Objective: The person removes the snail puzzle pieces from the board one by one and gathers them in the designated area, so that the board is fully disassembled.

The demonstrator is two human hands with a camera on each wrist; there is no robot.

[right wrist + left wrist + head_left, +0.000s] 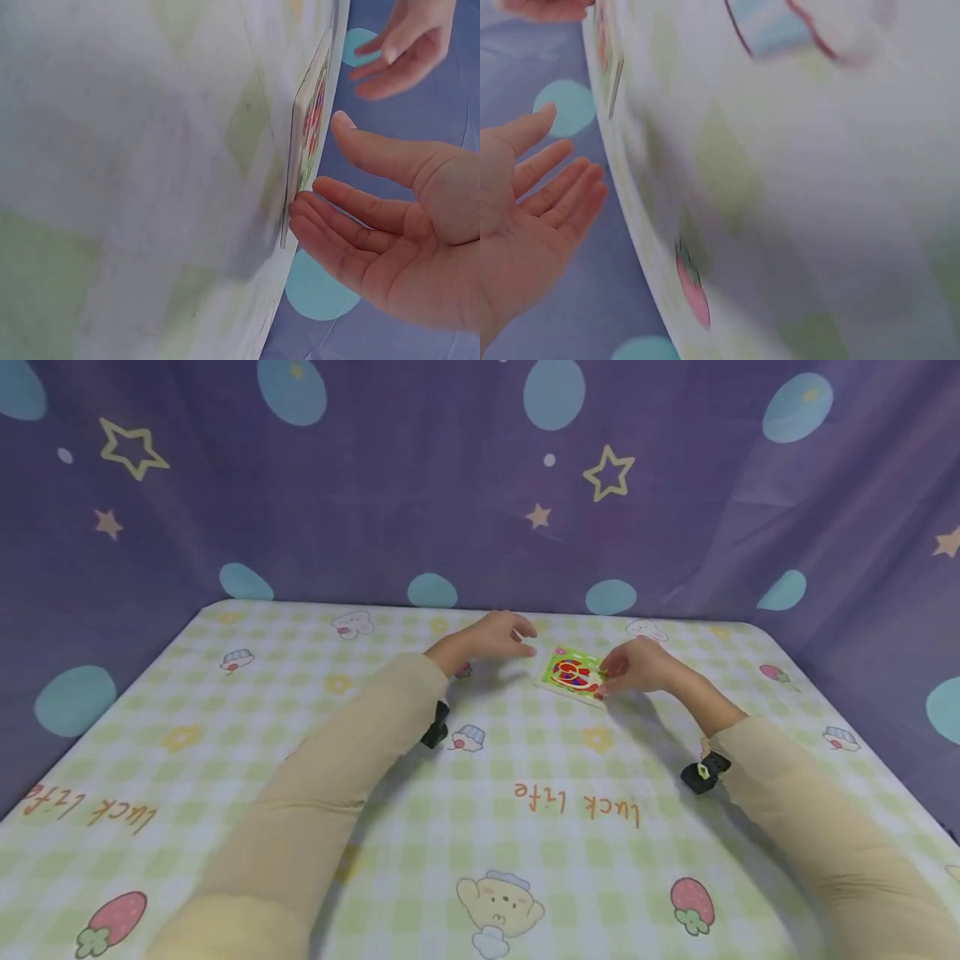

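Head view showed the patterned board [572, 675] flat on the bench [405, 860], the left hand [491, 636] spread and empty beside it, the right hand [642, 667], loosely parted, touching its edge, presumably for steadying.

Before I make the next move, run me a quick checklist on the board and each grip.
1. Board picture side up: ok, its red and green face shows.
2. Board fully within the tablecloth: ok, short of the far edge.
3. Left grip unloaded: ok, palm and fingers hold nothing, apart from the board.
4. Right grip positioned at the board: ok, by its right side.
5. Right thumb closed on the board: not ok, it stands off in the right wrist view.
6. Right fingertips pressing the edge: cannot tell.
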